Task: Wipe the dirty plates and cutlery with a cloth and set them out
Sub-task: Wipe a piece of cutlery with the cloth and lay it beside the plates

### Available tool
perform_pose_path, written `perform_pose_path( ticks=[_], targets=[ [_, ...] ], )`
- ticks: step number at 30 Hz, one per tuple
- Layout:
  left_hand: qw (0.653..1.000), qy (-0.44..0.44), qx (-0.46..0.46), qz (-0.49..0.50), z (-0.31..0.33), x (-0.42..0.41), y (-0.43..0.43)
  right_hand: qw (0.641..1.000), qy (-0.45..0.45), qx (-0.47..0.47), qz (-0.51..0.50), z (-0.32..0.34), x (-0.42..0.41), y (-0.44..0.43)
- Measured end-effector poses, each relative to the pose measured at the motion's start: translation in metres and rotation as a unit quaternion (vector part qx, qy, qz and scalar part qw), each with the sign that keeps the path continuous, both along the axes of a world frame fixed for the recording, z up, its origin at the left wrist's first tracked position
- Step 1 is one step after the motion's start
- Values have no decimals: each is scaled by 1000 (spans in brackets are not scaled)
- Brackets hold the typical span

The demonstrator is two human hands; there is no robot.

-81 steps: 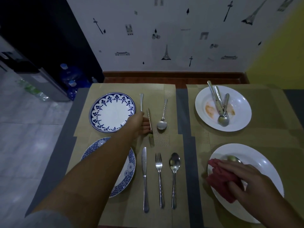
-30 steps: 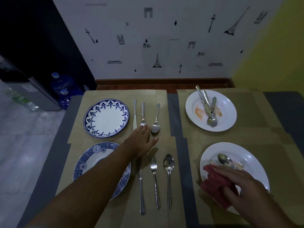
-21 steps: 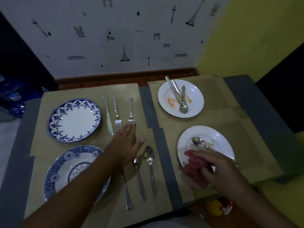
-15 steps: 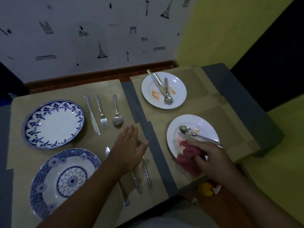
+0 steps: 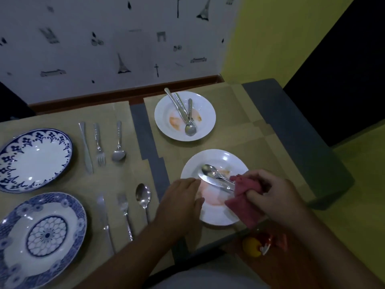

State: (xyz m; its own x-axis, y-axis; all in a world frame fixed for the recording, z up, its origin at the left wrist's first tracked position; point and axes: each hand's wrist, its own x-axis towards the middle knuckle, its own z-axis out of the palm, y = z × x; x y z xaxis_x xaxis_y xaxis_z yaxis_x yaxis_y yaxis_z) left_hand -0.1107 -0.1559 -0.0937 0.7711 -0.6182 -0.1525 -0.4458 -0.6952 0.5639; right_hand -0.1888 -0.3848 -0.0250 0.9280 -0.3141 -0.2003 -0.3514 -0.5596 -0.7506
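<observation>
A near white plate (image 5: 229, 157) with orange smears lies on the right placemat. Above it, my right hand (image 5: 275, 195) is shut on a red cloth (image 5: 245, 207) wrapped around the handles of a knife (image 5: 210, 181) and a spoon (image 5: 208, 170). Resting at this plate's left rim, beside the knife tip, is my left hand (image 5: 179, 203), its fingers flat and empty. Farther back, a second white plate (image 5: 205, 105) with smears holds several pieces of cutlery (image 5: 183, 111).
Two blue-patterned plates (image 5: 35, 159) (image 5: 45, 236) sit on the left, each with a knife, fork and spoon beside it (image 5: 99, 142) (image 5: 125, 213). The table's near edge is close below the near plate. A yellow and red object (image 5: 253, 247) lies on the floor.
My left hand moved from the left place settings across to the near white plate. My right hand lifted the cloth with the knife and spoon handles. The view swung right.
</observation>
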Motion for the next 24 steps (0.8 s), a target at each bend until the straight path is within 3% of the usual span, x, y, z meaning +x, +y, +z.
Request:
perform_pose_path(
  ticks=[7,13,20,24],
  targets=[
    [993,-81,84,5,-8,-7,-101,994,27,56,90,-5,20,-80],
    [978,-107,176,-17,-23,-13,-135,986,28,72,146,-11,29,-107],
    [977,-132,158,-53,-23,-6,-132,984,23,80,158,-10,31,-112],
    [989,-131,69,-10,-18,-13,-110,988,23,57,143,-4,35,-111]
  ],
)
